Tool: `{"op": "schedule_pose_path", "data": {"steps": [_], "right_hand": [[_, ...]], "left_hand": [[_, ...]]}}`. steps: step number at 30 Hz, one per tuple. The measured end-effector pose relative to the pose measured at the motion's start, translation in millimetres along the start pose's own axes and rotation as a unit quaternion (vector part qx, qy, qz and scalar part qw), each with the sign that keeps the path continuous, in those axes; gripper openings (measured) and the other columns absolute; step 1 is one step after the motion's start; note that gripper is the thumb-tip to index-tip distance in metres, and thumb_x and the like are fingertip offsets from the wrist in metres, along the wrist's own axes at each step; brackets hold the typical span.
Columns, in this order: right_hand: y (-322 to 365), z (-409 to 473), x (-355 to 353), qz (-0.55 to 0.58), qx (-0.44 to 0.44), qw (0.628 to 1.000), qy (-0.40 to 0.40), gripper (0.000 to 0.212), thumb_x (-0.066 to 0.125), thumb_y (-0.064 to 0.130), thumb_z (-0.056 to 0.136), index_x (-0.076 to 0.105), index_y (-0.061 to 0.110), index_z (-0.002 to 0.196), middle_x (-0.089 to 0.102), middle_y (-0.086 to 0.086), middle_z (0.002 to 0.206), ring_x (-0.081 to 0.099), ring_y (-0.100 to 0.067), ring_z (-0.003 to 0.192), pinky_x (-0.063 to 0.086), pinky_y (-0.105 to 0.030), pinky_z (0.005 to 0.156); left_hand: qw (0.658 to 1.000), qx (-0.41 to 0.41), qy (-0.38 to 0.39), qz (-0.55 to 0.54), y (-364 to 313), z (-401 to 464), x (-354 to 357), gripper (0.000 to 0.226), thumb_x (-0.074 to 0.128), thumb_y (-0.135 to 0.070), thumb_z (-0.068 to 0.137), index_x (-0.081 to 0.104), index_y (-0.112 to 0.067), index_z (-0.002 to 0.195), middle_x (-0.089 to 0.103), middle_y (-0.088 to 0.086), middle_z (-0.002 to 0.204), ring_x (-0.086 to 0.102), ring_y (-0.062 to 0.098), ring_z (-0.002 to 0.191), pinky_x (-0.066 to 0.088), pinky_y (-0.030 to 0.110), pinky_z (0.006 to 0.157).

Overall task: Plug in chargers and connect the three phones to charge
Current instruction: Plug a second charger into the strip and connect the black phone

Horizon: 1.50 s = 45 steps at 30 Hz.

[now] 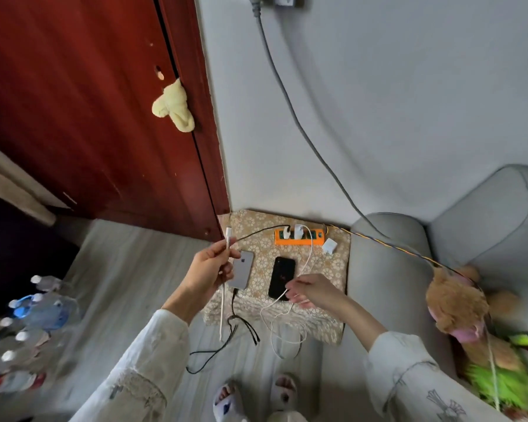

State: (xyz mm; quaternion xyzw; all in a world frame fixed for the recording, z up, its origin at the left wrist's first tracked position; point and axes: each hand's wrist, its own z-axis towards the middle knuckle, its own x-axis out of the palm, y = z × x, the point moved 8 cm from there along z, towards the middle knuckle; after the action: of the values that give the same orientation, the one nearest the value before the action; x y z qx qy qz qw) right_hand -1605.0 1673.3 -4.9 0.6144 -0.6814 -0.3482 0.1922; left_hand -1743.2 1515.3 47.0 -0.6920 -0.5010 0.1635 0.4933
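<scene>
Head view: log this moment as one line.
left hand: pinching white cable | right hand: holding second white cable | silver phone, black phone: on table | power strip: two chargers in

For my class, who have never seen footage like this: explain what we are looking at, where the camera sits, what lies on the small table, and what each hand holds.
There is one picture, from a camera worn on a person's head, looking down. No machine: just two bare hands. On the cloth-covered table lie an orange power strip with white chargers plugged in, a loose white charger, a silver phone and a black phone. The left hand pinches a white cable end. The right hand holds another white cable.
</scene>
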Motion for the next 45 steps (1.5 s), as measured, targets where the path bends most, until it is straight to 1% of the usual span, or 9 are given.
{"op": "schedule_pose_path", "data": {"steps": [5,13,17,23,28,34,37,39,45], "right_hand": [[-68.7,34.0,-16.4,0.068,0.093,0.991,-0.065,0.023,0.052,0.01,0.091,0.06,-0.006,0.107,0.062,-0.007,0.074,0.053,-0.017,0.063,0.041,-0.025,0.061],[-124.3,155.6,-9.5,0.028,0.105,0.99,-0.086,0.017,0.048,0.008,0.094,0.059,-0.003,0.101,0.061,-0.014,0.088,0.06,-0.024,0.079,0.053,-0.036,0.084],[-119.1,236.2,-12.0,-0.076,0.101,0.972,-0.198,0.018,0.052,0.016,0.092,0.061,0.004,0.081,0.06,-0.007,0.078,0.06,-0.02,0.075,0.049,-0.029,0.069],[-154.9,293.1,6.6,-0.305,0.204,0.913,-0.176,0.091,0.048,0.065,0.08,0.038,-0.009,0.132,0.039,-0.025,0.139,0.04,-0.04,0.126,0.04,-0.045,0.103],[-157.7,291.9,17.3,-0.311,0.25,0.889,-0.225,0.118,0.063,0.063,0.072,0.001,-0.01,0.142,0.009,-0.024,0.15,0.01,-0.04,0.14,0.025,-0.051,0.11],[-163.8,293.5,9.5,-0.196,0.265,0.914,-0.238,0.109,0.074,0.048,0.068,0.015,-0.006,0.142,0.018,-0.021,0.149,0.018,-0.04,0.139,0.029,-0.049,0.11],[-164.9,279.7,16.1,0.044,0.232,0.949,-0.209,0.056,0.077,0.034,0.066,0.052,0.004,0.106,0.057,-0.012,0.114,0.053,-0.03,0.113,0.053,-0.044,0.083],[-159.3,263.3,28.9,0.217,0.243,0.933,-0.153,0.041,0.079,0.028,0.066,0.055,0.009,0.094,0.063,-0.01,0.097,0.06,-0.025,0.097,0.055,-0.038,0.066],[-138.6,227.5,67.1,0.476,0.253,0.842,-0.018,0.058,0.079,0.036,0.064,0.052,0.002,0.101,0.055,-0.015,0.086,0.056,-0.026,0.082,0.053,-0.045,0.074]], "left_hand": [[0.994,-0.068,-0.035,0.075,81.7,8.2,-20.3,0.026,0.035,-0.024,0.098,0.06,-0.016,0.103,0.027,-0.003,0.057,0.024,0.006,0.041,0.024,0.016,0.038],[0.976,-0.106,-0.128,0.14,217.5,70.9,-63.9,0.02,0.045,-0.01,0.094,0.061,-0.014,0.082,0.06,-0.006,0.052,0.035,0.005,0.035,0.032,0.018,0.04],[0.973,-0.088,-0.132,0.168,244.7,106.5,-85.1,0.023,0.048,-0.008,0.092,0.062,-0.023,0.081,0.068,-0.015,0.054,0.038,0.003,0.035,0.035,0.014,0.039],[0.968,-0.093,-0.16,0.168,262.9,119.2,-117.8,0.019,0.049,-0.015,0.092,0.063,-0.021,0.081,0.063,-0.015,0.049,0.035,0.002,0.036,0.031,0.012,0.038],[0.964,-0.105,-0.16,0.185,275.8,99.1,-119.3,0.021,0.053,-0.018,0.09,0.065,-0.026,0.075,0.06,-0.013,0.048,0.033,0.007,0.04,0.032,0.016,0.039],[0.962,-0.11,-0.147,0.2,275.1,98.1,-100.5,0.014,0.055,-0.018,0.088,0.064,-0.014,0.078,0.054,-0.008,0.046,0.034,0.018,0.052,0.031,0.03,0.054],[0.96,-0.106,-0.147,0.215,269.2,101.3,-91.1,0.013,0.055,-0.019,0.089,0.068,-0.017,0.089,0.046,-0.003,0.05,0.035,0.012,0.049,0.033,0.027,0.054],[0.958,-0.085,-0.142,0.234,261.6,104.0,-83.0,0.017,0.055,-0.017,0.089,0.069,-0.014,0.099,0.043,-0.009,0.045,0.036,0.005,0.043,0.032,0.015,0.048],[0.962,-0.008,-0.12,0.245,225.3,101.2,-57.5,0.025,0.054,-0.015,0.09,0.065,-0.007,0.11,0.055,-0.014,0.048,0.042,-0.007,0.038,0.028,0.002,0.043]]}}
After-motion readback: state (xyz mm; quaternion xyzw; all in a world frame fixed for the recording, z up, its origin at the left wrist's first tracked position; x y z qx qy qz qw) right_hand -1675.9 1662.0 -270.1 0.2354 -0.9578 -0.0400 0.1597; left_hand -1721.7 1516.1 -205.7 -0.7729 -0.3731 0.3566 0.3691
